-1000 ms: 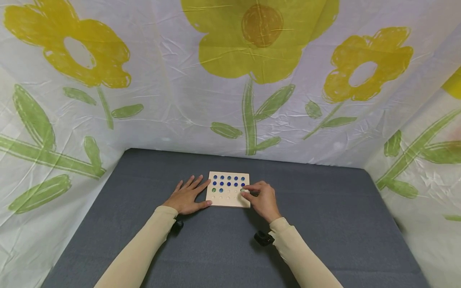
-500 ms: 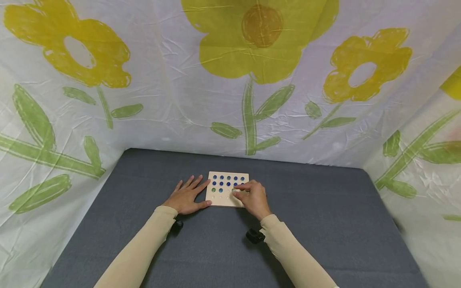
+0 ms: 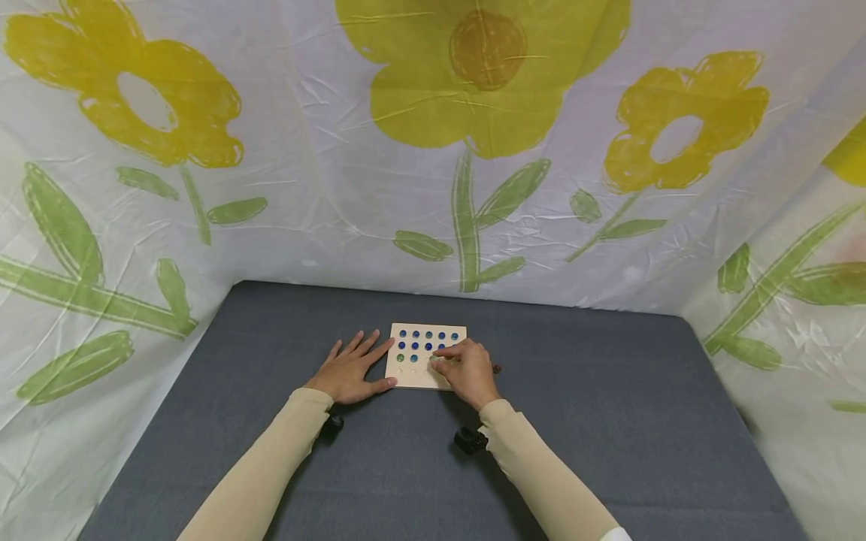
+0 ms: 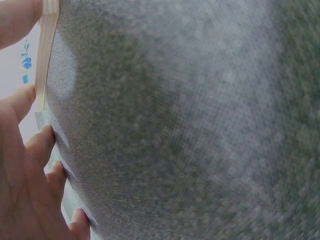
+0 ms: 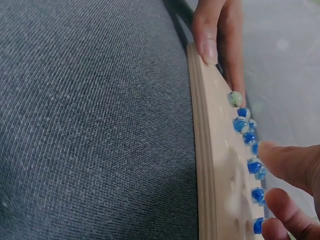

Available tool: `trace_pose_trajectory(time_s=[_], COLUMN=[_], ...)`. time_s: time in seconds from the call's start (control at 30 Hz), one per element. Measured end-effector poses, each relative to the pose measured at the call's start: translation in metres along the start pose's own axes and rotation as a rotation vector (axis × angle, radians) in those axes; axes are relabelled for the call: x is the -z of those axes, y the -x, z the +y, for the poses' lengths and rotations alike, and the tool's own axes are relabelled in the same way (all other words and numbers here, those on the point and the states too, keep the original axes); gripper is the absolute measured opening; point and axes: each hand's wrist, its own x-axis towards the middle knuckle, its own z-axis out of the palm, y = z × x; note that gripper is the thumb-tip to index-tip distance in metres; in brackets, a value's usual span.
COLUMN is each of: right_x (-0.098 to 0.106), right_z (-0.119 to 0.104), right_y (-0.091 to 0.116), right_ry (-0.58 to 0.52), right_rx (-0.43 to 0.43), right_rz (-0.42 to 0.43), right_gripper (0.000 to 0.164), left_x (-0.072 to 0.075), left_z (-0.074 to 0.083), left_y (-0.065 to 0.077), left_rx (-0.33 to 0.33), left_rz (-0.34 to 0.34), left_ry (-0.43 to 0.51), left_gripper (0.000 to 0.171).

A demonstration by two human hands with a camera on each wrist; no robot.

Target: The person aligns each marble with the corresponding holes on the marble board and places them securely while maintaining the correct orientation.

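The left hand point(image 3: 347, 376) lay spread against the left edge of the board point(image 3: 421, 380); the right hand point(image 3: 471, 373) pinched a marble point(image 3: 432, 358). Flowered curtain point(image 3: 304, 203) backed the grey table point(image 3: 386, 473).

A pale wooden board point(image 3: 421, 381) lies flat on the tabletop point(image 3: 609, 421), blue marbles point(image 3: 428, 346) seated along its two far rows. Third row: a green marble point(image 3: 401, 358) beside a light-blue marble point(image 3: 414, 358). A pale-green marble point(image 3: 433, 358), mostly hidden, is pinched in the right hand point(image 3: 468, 372).

Yellow-flowered sheeting point(image 3: 304, 150), perhaps plastic, hangs behind a dark grey table point(image 3: 609, 406).
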Motion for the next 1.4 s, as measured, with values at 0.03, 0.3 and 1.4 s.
trace_pose_trajectory(time_s=[0.03, 0.3, 1.4], right_x=[0.000, -0.004, -0.017], right_z=[0.001, 0.000, 0.002], right_y=[0.000, -0.003, -0.009], right_ry=[0.004, 0.045, 0.126], right_rx=[0.009, 0.019, 0.007], right_rz=[0.000, 0.005, 0.036], right_gripper=[0.014, 0.014, 0.012], left_x=[0.000, 0.001, -0.004], left_z=[0.000, 0.000, -0.003], left_y=[0.000, 0.000, -0.001], left_rx=[-0.002, -0.010, -0.006], left_rz=[-0.001, -0.006, 0.006], left_ry=[0.002, 0.008, 0.007], left_gripper=[0.085, 0.085, 0.086])
